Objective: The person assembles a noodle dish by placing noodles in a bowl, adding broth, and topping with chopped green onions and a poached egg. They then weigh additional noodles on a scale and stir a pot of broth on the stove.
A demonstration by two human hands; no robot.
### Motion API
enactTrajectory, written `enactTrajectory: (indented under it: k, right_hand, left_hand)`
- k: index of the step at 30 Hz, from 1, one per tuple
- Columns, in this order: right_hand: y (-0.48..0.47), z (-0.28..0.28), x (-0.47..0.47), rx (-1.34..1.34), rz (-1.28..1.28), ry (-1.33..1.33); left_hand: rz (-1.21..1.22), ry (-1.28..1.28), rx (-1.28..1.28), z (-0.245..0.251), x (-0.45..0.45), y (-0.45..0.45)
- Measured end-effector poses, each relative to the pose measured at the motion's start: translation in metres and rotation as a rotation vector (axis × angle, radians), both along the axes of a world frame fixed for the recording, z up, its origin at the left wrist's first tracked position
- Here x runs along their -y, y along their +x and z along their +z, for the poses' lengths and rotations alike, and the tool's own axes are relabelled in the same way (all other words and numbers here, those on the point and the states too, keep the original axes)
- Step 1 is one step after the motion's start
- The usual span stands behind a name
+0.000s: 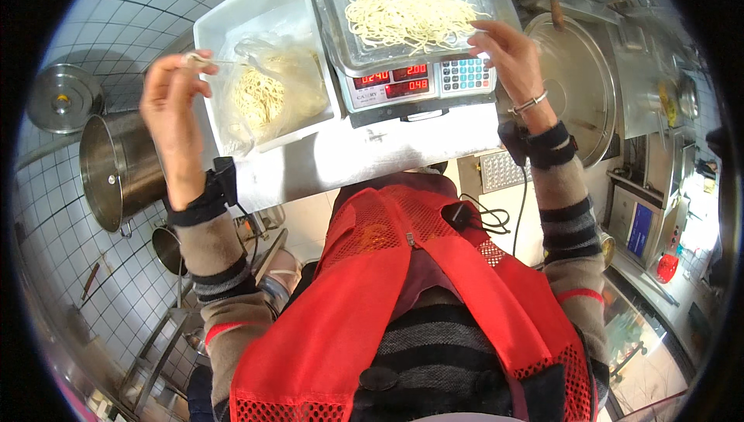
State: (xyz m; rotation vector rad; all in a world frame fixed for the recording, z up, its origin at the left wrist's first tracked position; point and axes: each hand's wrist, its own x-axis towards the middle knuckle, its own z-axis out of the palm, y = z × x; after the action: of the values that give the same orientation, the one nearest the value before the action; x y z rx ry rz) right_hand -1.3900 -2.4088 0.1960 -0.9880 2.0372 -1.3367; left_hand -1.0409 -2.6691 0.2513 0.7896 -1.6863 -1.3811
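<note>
My left hand [174,96] is raised at the left edge of a white plastic tub [250,3], its fingers pinching a pale bit, perhaps the edge of a clear plastic bag [302,79]. Inside that bag in the tub lies a heap of noodles [260,99]. To the right, a clear rectangular tray [401,64] with loose pale noodles [407,15] rests on a digital scale [378,96] with lit red digits. My right hand [505,50] is at the tray's right front corner, fingers bent near the noodle ends; whether they touch the rim I cannot tell.
The tub and scale stand on a metal worktop [349,154]. Left of it are a large steel pot [116,166] and a round metal lid [65,98]. A wide round metal lid or pan [572,90] is at the right, beside my right forearm. A cable [521,213] hangs from my right wrist.
</note>
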Motion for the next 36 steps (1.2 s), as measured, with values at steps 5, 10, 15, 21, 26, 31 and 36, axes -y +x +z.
enactTrajectory:
  k: [5, 10, 15, 21, 26, 31, 36]
  right_hand:
    - [0.004, 0.005, 0.016, 0.023, 0.007, -0.068]
    - [0.004, 0.004, 0.017, 0.008, 0.008, -0.11]
    - [-0.007, -0.004, -0.001, 0.043, -0.092, -0.083]
    - [-0.031, -0.018, -0.026, 0.065, -0.139, -0.06]
    - [-0.045, -0.028, -0.025, -0.09, -0.134, -0.068]
    - [-0.053, -0.027, -0.009, -0.293, -0.067, -0.016]
    - [-0.057, -0.029, 0.008, -0.468, -0.015, 0.021]
  left_hand:
    - [-0.12, -0.259, -0.153, 0.092, -0.016, -0.045]
    - [-0.592, -0.227, -0.298, 0.124, -0.012, -0.102]
    - [-0.446, -0.035, -0.09, 0.054, -0.023, -0.152]
    - [-0.299, -0.104, 0.378, -0.015, -0.005, -0.147]
    - [-0.377, -0.377, 0.528, -0.032, 0.009, -0.152]
    - [-0.371, -0.577, 0.588, -0.033, -0.004, -0.166]
    - [-0.523, -0.706, 0.641, -0.042, 0.001, -0.173]
